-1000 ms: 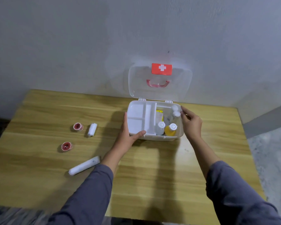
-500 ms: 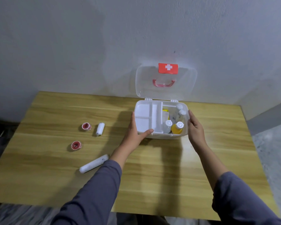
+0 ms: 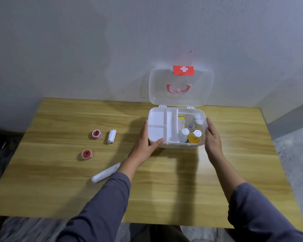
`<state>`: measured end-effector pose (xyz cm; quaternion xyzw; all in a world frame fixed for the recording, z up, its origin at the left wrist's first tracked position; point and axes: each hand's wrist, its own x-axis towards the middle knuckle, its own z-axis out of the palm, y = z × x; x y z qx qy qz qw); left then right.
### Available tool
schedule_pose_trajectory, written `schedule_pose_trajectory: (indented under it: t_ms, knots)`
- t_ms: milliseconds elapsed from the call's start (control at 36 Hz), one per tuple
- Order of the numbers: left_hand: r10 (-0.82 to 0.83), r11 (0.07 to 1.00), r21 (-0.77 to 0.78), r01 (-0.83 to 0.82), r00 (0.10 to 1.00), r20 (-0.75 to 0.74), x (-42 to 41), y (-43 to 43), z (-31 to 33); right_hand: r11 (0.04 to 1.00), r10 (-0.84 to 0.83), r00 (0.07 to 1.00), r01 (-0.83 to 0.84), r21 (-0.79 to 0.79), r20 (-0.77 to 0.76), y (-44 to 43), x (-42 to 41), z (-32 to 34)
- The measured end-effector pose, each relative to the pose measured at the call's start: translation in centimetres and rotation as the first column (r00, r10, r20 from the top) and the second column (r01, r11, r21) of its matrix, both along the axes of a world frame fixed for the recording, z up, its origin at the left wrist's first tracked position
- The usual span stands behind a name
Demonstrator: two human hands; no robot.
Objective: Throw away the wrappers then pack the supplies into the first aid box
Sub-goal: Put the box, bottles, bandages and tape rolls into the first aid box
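Note:
The clear first aid box (image 3: 182, 145) stands open at the back of the table, its lid (image 3: 180, 88) with the red cross leaning on the wall. Inside are a white divided tray (image 3: 157, 126) on the left and several small bottles, one orange (image 3: 194, 137), on the right. My left hand (image 3: 145, 142) grips the box's left front corner, thumb over the tray rim. My right hand (image 3: 212, 137) presses flat against the box's right side. On the table to the left lie two red tape rolls (image 3: 97, 133) (image 3: 87, 154), a short bandage roll (image 3: 111, 136) and a long bandage roll (image 3: 106, 174).
The wooden table (image 3: 164, 189) meets a grey wall behind the box. Its front edge is close to my body, and the floor drops away to the right. My left forearm crosses over the long bandage roll's right end.
My right hand has come off the bottles and settled against the box's right side. The view has shifted, so everything sits further right in the frame.

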<state>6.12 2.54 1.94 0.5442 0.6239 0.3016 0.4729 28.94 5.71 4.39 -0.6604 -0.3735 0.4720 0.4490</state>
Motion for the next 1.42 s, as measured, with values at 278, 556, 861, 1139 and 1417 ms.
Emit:
schedule_pose_trajectory:
  t_ms: [278, 556, 861, 1139, 1417]
  knots:
    - [0.297, 0.951, 0.221, -0.216, 0.835, -0.464, -10.3, -6.1, -2.1, 0.993, -0.116, 0.993, 0.117, 0.022, -0.016, -0.1, -0.7, -0.8]
    - [0.384, 0.919, 0.108, -0.379, 0.799, -0.464, -16.6, -5.5, -6.0, 0.971, -0.228, 0.974, 0.226, 0.081, 0.013, 0.1, -1.5, -2.6]
    - [0.412, 0.91, 0.216, -0.355, 0.834, -0.366, -16.2, 1.3, -6.5, 0.959, -0.258, 0.966, 0.258, 0.118, -0.021, 0.2, -1.8, -3.1]
    - [0.411, 0.903, 0.272, -0.332, 0.851, -0.327, -16.8, 3.6, -7.2, 0.948, -0.291, 0.956, 0.294, 0.122, -0.042, 0.4, -1.8, -3.5]
    - [0.659, 0.737, 0.293, -0.61, 0.744, -0.109, -15.3, 4.3, -4.1, 0.96, -0.259, 0.966, 0.26, 0.101, -0.02, 0.1, -1.8, -3.0]
